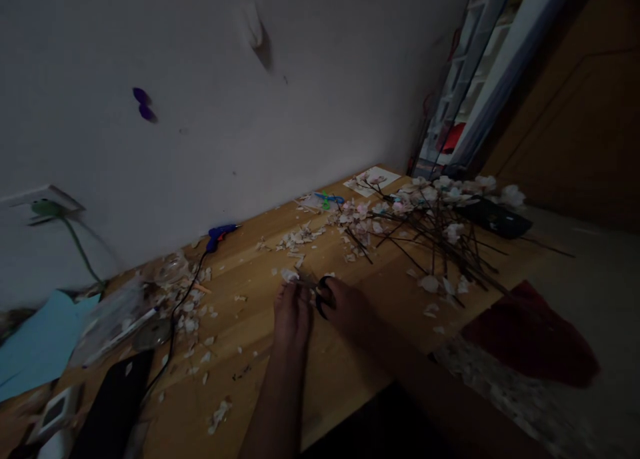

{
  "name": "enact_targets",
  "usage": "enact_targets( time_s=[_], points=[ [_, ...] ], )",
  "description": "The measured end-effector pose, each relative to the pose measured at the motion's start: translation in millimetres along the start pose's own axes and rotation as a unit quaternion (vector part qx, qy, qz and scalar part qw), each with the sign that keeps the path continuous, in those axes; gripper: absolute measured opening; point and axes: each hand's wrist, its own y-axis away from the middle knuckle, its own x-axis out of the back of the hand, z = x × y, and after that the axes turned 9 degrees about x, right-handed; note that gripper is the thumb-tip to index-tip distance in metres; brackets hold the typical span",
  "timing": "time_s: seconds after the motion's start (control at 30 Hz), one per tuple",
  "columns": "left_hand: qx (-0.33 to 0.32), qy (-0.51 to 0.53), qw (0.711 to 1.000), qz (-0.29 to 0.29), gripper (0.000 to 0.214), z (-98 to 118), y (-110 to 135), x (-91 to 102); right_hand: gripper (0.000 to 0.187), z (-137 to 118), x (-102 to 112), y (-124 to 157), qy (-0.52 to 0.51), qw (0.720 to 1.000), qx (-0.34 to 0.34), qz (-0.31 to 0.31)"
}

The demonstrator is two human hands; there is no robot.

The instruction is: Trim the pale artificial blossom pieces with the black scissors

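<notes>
Over the middle of a wooden table (pixel 350 372), my left hand (pixel 292 314) pinches a small pale flower piece (pixel 289 275) at its fingertips. My right hand (pixel 346 307) is closed through the black handles of a pair of scissors (pixel 323 291), whose blades point left toward the flower piece. The two hands almost touch. Pale petal scraps (pixel 193 319) lie scattered over the table around them.
A pile of dark twigs with pink-white artificial blossoms (pixel 435 219) lies at the right. A blue glue gun (pixel 220 234) with a black cord sits by the wall. Clear plastic bags (pixel 110 319), blue paper (pixel 40 339) and a dark phone (pixel 115 405) lie at the left. Red cloth (pixel 530 339) hangs off the right edge.
</notes>
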Motion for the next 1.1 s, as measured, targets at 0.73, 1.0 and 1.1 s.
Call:
enact_targets(
  time_s=[0.73,1.0,1.1],
  points=[
    [-0.03,-0.018,0.999,0.019,0.033,-9,3,-5.8,0.016,7,-2,-1,0.013,0.999,-0.028,-0.023],
    [-0.049,-0.03,0.998,0.027,0.027,-4,8,-12.8,0.013,9,-2,-1,0.002,1.0,-0.016,-0.024],
    [-0.055,-0.034,0.997,0.036,0.027,-5,8,-13.3,0.011,9,-2,-1,-0.004,1.0,-0.013,-0.021]
  ],
)
